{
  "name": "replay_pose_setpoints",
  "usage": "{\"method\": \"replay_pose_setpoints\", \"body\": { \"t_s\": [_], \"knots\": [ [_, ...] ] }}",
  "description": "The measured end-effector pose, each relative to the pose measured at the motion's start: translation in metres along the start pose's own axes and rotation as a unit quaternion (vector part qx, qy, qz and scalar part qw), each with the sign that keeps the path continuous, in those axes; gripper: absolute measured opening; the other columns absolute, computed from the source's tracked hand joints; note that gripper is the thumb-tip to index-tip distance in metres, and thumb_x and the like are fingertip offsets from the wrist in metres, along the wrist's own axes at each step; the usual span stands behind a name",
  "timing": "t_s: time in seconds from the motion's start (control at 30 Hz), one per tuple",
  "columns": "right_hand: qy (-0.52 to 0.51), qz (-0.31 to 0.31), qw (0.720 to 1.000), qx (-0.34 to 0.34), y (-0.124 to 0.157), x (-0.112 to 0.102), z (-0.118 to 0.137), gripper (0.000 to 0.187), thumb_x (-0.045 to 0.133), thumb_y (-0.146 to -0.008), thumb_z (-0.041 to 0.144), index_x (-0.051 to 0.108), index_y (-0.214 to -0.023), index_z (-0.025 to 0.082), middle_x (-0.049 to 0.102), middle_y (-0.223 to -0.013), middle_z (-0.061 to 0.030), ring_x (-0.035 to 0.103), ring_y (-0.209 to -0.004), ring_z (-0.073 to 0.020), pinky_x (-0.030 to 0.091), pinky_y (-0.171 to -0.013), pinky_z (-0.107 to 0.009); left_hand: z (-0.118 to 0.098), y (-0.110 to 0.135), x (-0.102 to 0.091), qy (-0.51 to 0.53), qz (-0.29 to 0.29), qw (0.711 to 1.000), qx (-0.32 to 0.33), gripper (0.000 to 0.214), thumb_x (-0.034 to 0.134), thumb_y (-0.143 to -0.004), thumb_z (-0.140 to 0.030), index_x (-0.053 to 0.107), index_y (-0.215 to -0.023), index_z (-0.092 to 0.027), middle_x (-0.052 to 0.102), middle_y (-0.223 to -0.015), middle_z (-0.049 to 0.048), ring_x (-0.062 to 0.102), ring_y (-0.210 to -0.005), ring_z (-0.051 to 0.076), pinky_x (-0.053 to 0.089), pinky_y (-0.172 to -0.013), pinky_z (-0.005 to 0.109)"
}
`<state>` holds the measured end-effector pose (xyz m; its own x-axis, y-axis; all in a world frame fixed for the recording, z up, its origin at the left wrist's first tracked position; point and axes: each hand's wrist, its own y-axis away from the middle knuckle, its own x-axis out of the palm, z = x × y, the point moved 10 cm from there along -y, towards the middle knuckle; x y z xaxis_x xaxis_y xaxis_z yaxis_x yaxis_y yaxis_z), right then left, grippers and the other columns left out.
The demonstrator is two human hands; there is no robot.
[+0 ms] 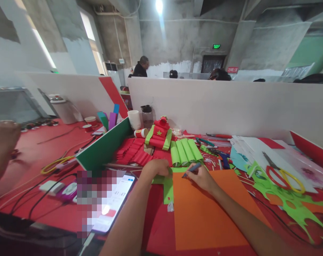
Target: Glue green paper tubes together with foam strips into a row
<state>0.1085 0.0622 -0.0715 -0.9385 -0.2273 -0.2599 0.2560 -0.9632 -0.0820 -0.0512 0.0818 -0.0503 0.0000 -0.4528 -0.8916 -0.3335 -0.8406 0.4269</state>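
An orange paper sheet (212, 213) lies on the red table in front of me. My right hand (204, 179) is closed around a blue pen (191, 170), its tip close to the sheet's upper left part. My left hand (158, 168) has its fingers curled and pressed down at a green paper piece (168, 190) by the sheet's top left corner; the fingertips are partly hidden. Just beyond stand rolled light green paper tubes (186, 152). Behind them is a red and green paper model (159, 133) with a star. Folded red paper pieces (133, 151) lie beside it.
Red and yellow scissors (282, 176) rest on cut green scraps (289, 206) at right. A lit phone (116, 202) with a charging cable lies left of my left arm. A green board (104, 145) and a white partition (231, 106) stand around the workspace. Another person's arm (3, 149) appears far left.
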Motion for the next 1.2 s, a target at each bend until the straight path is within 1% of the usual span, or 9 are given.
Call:
{"method": "replay_pose_setpoints", "body": {
  "t_s": [0.17,0.27,0.43,0.53,0.63,0.73,0.9,1.03,1.2],
  "knots": [
    [-0.002,0.008,1.0,-0.009,0.0,0.001,0.002,0.01,0.061,-0.076,0.026,0.058,-0.07,0.019,0.064,-0.06,-0.0012,0.054,-0.047,-0.0129,0.038,-0.041,-0.022,0.002,-0.002,-0.003,-0.001,-0.013,1.0,-0.011,0.04,0.054,-0.074,-0.057,0.068,-0.077,-0.02,0.07,-0.078,0.0069,0.064,-0.069,0.021,0.04,-0.052,0.025],
    [-0.008,0.008,1.0,-0.004,0.001,0.002,0.003,0.01,0.061,-0.076,0.026,0.057,-0.07,0.019,0.064,-0.06,-0.001,0.054,-0.047,-0.0129,0.039,-0.042,-0.022,0.004,-0.004,-0.001,-0.004,-0.01,1.0,-0.019,0.044,0.055,-0.072,-0.061,0.068,-0.077,-0.02,0.071,-0.08,0.0077,0.065,-0.071,0.023,0.042,-0.054,0.026],
    [-0.022,0.009,1.0,-0.001,0.002,0.003,0.004,0.009,0.061,-0.077,0.025,0.056,-0.073,0.019,0.062,-0.058,-0.0003,0.054,-0.048,-0.0125,0.041,-0.044,-0.022,0.009,-0.011,0.003,0.002,-0.012,1.0,-0.028,0.044,0.06,-0.068,-0.061,0.068,-0.08,-0.019,0.071,-0.08,0.0075,0.065,-0.073,0.024,0.044,-0.057,0.027],
    [-0.047,-0.017,0.999,-0.01,0.001,-0.004,0.009,0.012,0.061,-0.08,0.029,0.055,-0.077,0.019,0.057,-0.056,0.0022,0.051,-0.046,-0.0118,0.041,-0.042,-0.022,0.01,-0.014,0.004,0.007,-0.012,1.0,-0.026,0.045,0.061,-0.067,-0.06,0.069,-0.081,-0.019,0.071,-0.081,0.0081,0.065,-0.073,0.024,0.044,-0.057,0.028],
    [-0.046,-0.045,0.997,-0.04,0.003,-0.011,0.021,0.015,0.065,-0.079,0.031,0.057,-0.079,0.019,0.054,-0.058,0.004,0.051,-0.047,-0.0104,0.041,-0.044,-0.022,0.009,-0.015,0.005,0.005,-0.007,1.0,-0.02,0.044,0.06,-0.067,-0.06,0.069,-0.081,-0.018,0.071,-0.081,0.0084,0.065,-0.073,0.024,0.045,-0.057,0.028],
    [-0.042,-0.025,0.998,-0.048,0.007,-0.005,0.03,0.017,0.067,-0.078,0.033,0.061,-0.081,0.018,0.057,-0.064,0.0019,0.054,-0.052,-0.0109,0.044,-0.049,-0.023,0.009,-0.016,0.004,0.002,-0.015,1.0,-0.022,0.043,0.061,-0.068,-0.058,0.069,-0.081,-0.018,0.07,-0.081,0.0085,0.065,-0.074,0.024,0.044,-0.057,0.027],
    [-0.081,0.019,0.997,-0.007,0.011,0.013,0.02,0.022,0.064,-0.082,0.038,0.061,-0.083,0.016,0.065,-0.068,-0.0026,0.055,-0.055,-0.0119,0.044,-0.051,-0.024,0.01,-0.016,0.002,0.011,-0.027,0.999,-0.024,0.044,0.056,-0.072,-0.058,0.069,-0.084,-0.018,0.07,-0.081,0.0086,0.065,-0.075,0.023,0.043,-0.057,0.025],
    [-0.065,0.024,0.998,-0.004,0.008,0.015,0.013,0.021,0.064,-0.082,0.036,0.063,-0.086,0.016,0.069,-0.073,-0.0048,0.057,-0.058,-0.0129,0.043,-0.052,-0.023,0.012,-0.017,0.004,0.015,-0.027,0.999,-0.03,0.045,0.058,-0.07,-0.059,0.069,-0.086,-0.018,0.071,-0.085,0.0087,0.065,-0.076,0.024,0.043,-0.058,0.026],
    [-0.047,0.033,0.998,-0.004,0.008,0.016,0.008,0.021,0.063,-0.082,0.035,0.067,-0.089,0.016,0.069,-0.074,-0.0053,0.055,-0.056,-0.0124,0.04,-0.05,-0.023,0.013,-0.018,0.004,0.02,-0.026,0.999,-0.036,0.044,0.059,-0.07,-0.057,0.07,-0.087,-0.017,0.071,-0.083,0.0093,0.065,-0.078,0.024,0.043,-0.058,0.025]
  ]
}}
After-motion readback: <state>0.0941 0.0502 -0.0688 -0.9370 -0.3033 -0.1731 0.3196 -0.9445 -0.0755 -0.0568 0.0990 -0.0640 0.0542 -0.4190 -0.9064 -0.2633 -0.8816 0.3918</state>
